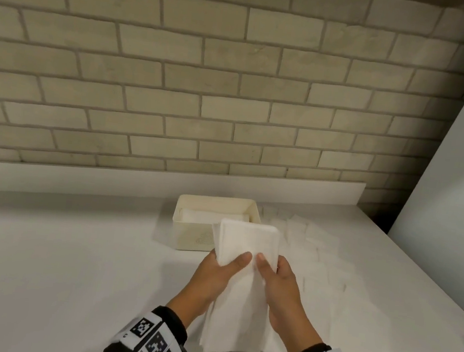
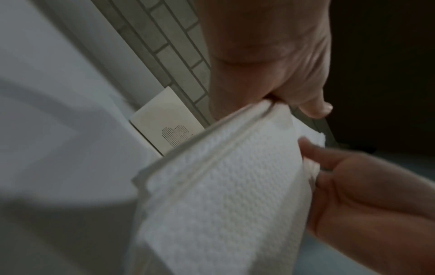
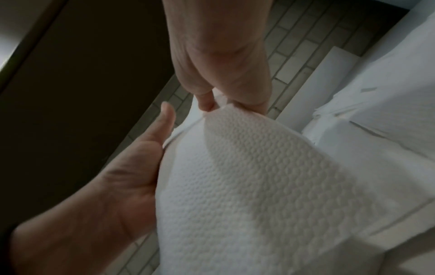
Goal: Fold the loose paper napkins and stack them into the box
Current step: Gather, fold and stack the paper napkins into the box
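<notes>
A white embossed paper napkin hangs above the table, its top bent over towards me. My left hand pinches its upper left edge and my right hand pinches its upper right edge, thumbs side by side on the front. The left wrist view shows my left hand pinching the napkin at its top edge. The right wrist view shows my right hand doing the same on the napkin. Behind the hands stands the cream box, open on top, with white napkins inside.
Several loose napkins lie spread over the white table to the right of the box, also visible in the right wrist view as loose napkins. A brick wall rises behind, and a white panel stands at the right.
</notes>
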